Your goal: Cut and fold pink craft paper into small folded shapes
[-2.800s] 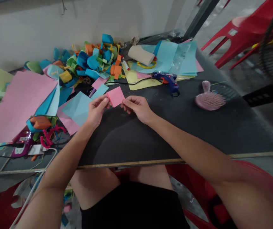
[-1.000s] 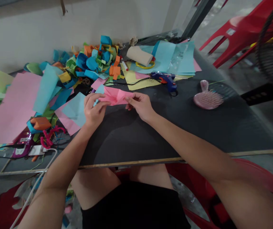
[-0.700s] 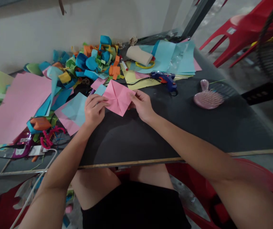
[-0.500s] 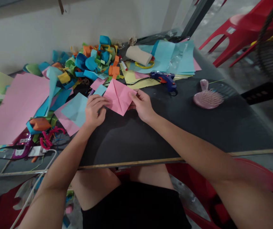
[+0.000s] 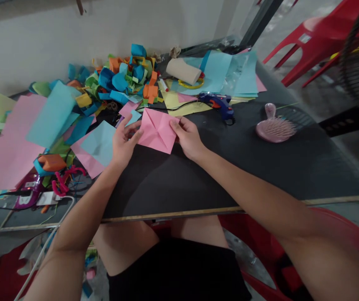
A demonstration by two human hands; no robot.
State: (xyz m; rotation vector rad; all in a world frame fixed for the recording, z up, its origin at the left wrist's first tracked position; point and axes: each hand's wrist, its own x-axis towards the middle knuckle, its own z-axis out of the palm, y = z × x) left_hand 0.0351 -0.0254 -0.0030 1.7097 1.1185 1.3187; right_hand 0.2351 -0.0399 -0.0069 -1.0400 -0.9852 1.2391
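Note:
A creased pink paper square is held unfolded just above the black tabletop. My left hand pinches its left corner, fingers closed on the edge. My right hand grips its right corner between thumb and fingers. Crease lines cross the sheet from corner to corner. A light blue square lies flat just left of my left hand.
A heap of folded coloured paper pieces sits at the back. Large pink and blue sheets cover the left. A blue glue gun, a cardboard roll and a pink hairbrush lie to the right. Red chairs stand beyond.
The small folded pink square has been opened out into a larger creased sheet, held at both corners. A blue sheet on the left has shifted.

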